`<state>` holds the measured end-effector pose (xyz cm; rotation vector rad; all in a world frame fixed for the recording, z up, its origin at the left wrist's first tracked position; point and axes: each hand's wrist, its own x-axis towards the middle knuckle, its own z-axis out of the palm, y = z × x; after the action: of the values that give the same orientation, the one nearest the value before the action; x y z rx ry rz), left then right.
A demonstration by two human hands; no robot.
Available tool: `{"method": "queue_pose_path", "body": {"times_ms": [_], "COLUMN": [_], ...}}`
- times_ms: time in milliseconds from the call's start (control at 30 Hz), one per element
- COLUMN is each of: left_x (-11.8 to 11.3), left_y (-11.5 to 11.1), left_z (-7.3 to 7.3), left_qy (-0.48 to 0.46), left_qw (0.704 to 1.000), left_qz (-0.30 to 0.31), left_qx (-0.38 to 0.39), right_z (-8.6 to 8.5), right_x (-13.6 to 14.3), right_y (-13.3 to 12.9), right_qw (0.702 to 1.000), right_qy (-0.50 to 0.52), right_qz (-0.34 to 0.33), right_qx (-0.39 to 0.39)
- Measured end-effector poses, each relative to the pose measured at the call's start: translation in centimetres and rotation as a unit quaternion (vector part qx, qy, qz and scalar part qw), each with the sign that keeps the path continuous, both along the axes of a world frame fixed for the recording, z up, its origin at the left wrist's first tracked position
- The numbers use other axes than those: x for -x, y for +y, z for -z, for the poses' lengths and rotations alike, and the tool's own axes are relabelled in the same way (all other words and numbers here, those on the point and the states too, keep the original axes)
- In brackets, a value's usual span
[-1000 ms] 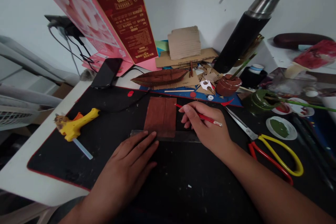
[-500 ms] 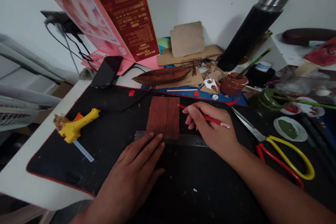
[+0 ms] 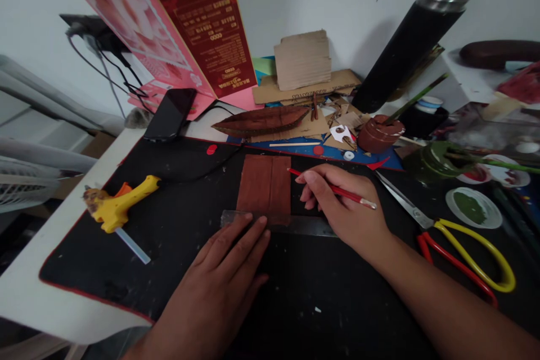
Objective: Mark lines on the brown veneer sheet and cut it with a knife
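Note:
A flat reddish-brown piece (image 3: 264, 185), with a line running down it, lies on the black mat (image 3: 312, 298). Across its near edge rests a clear ruler (image 3: 310, 225). My left hand (image 3: 228, 253) presses on the ruler's left part with fingers stretched out flat. In my right hand (image 3: 343, 202) is a red pencil (image 3: 348, 193), pinched between thumb and fingers. The pencil's tip is at the right edge of the brown piece, near its upper corner; whether it touches cannot be made out.
A yellow glue gun (image 3: 120, 202) lies at left, a phone (image 3: 171, 114) behind it. Scissors (image 3: 426, 222) with red and yellow handles lie at right, near paint jars (image 3: 436, 162). A brown boat-shaped piece (image 3: 261, 121), cardboard scraps (image 3: 302, 62) and a black thermos (image 3: 409, 56) stand behind.
The view has shifted slightly, so most things appear a little displaced. Both hands keep their places on the ruler and pencil; the pencil tip stays near the brown piece's right edge.

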<state>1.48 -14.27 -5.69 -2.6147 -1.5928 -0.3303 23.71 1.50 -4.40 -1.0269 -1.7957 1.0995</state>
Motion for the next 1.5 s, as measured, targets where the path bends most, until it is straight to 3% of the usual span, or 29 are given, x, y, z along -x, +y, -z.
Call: {"method": "queue_pose_path", "body": {"times_ms": [300,800,1500], "left_x": [0.0,0.1,0.2], "left_y": [0.1,0.3,0.4], "left_z": [-0.1,-0.1,-0.1], "left_qy": [0.009,0.009,0.023], "left_qw": [1.000,1.000,0.999], "left_qz": [0.016,0.015,0.026], "left_qx": [-0.004,-0.022,-0.025], "right_z": [0.2,-0.8,-1.0], "right_x": [-0.1,-0.2,0.0], "right_y": [0.0,1.2,1.1], "right_qw": [1.000,0.980,0.980], "right_qy": [0.003,0.110,0.098], "right_qz": [-0.003,0.054,0.046], "right_qx": [0.007,0.160,0.165]}}
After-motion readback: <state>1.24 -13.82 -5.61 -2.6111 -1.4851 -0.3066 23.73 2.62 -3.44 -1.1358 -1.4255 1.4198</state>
